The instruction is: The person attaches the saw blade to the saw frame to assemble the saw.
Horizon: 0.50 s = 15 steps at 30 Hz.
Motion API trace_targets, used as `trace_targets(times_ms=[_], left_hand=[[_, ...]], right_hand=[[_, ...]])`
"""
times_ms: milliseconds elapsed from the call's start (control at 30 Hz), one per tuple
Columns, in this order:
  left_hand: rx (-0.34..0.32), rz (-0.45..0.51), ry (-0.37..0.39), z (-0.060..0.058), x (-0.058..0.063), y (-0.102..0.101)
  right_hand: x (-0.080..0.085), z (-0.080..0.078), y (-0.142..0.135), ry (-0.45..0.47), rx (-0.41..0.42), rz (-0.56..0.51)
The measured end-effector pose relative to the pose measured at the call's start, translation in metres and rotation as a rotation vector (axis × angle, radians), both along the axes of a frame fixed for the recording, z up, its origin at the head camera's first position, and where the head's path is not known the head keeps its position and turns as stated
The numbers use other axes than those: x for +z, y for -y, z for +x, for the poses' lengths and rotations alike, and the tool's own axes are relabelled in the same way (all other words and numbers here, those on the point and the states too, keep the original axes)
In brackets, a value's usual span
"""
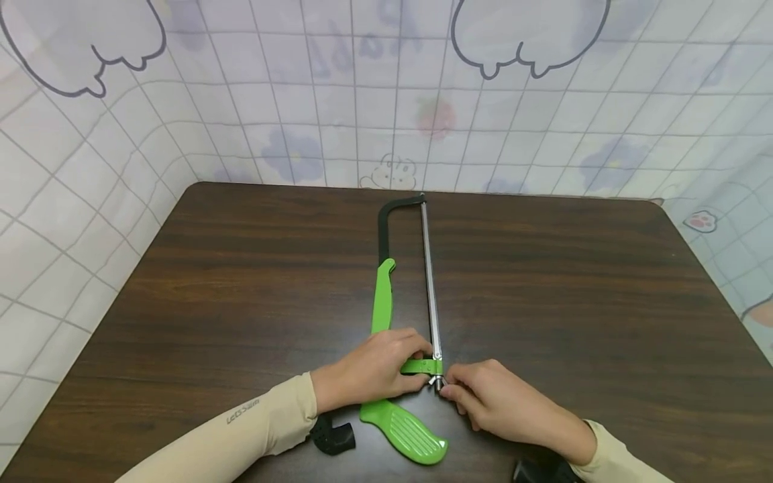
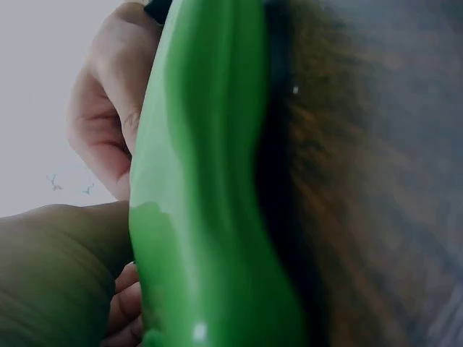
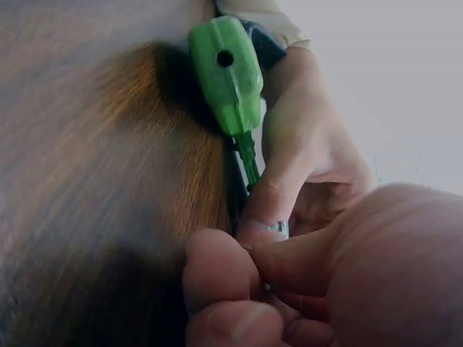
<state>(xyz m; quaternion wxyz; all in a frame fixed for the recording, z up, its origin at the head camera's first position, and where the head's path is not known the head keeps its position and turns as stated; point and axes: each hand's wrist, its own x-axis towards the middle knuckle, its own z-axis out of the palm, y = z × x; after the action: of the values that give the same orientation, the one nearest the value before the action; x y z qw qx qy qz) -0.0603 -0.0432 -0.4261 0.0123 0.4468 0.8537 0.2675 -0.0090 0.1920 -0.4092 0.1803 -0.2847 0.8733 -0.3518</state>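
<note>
A hacksaw [image 1: 383,302] lies on the table, its dark curved frame end pointing away and its ribbed green handle [image 1: 413,433] toward me. Along its right side runs the straight silver blade bar [image 1: 431,288]. My left hand [image 1: 380,365] grips the saw about the green bracket [image 1: 423,366] at the bar's near end. My right hand [image 1: 498,402] pinches the small metal wing nut [image 1: 437,383] there; in the right wrist view the fingertips hide it. Green plastic of the saw [image 2: 210,159] fills the middle of the left wrist view.
The saw and both hands are on a dark wood-grain table [image 1: 272,268]. A white grid-patterned covering [image 1: 338,107] stands behind and at both sides. Black wrist devices show by the left sleeve [image 1: 260,422] and the right sleeve [image 1: 616,453].
</note>
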Motion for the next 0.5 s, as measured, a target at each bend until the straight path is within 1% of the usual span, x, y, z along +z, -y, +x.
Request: trace_targets(times_ms=[67,133,200,300,367,500], left_hand=[[0.000,-0.019,-0.008,0.000,0.002,0.001],[0.000,-0.033,-0.020,0.000,0.003,0.001],[0.000,-0.040,-0.024,0.000,0.004,0.002],[0.002,-0.047,-0.018,0.001,0.003,0.002],[0.002,-0.047,-0.012,0.001,0.003,0.003],[0.002,-0.044,-0.018,0.001,0.003,0.003]], right_hand=[[0.000,0.000,0.001,-0.047,0.024,0.009],[-0.001,0.000,0.003,-0.116,0.045,0.025],[-0.002,0.000,0.005,-0.192,0.056,0.053],[-0.003,0.001,0.008,-0.280,0.056,0.096],[-0.003,0.002,0.010,-0.313,0.050,0.122],[-0.002,0.004,0.011,-0.342,0.041,0.154]])
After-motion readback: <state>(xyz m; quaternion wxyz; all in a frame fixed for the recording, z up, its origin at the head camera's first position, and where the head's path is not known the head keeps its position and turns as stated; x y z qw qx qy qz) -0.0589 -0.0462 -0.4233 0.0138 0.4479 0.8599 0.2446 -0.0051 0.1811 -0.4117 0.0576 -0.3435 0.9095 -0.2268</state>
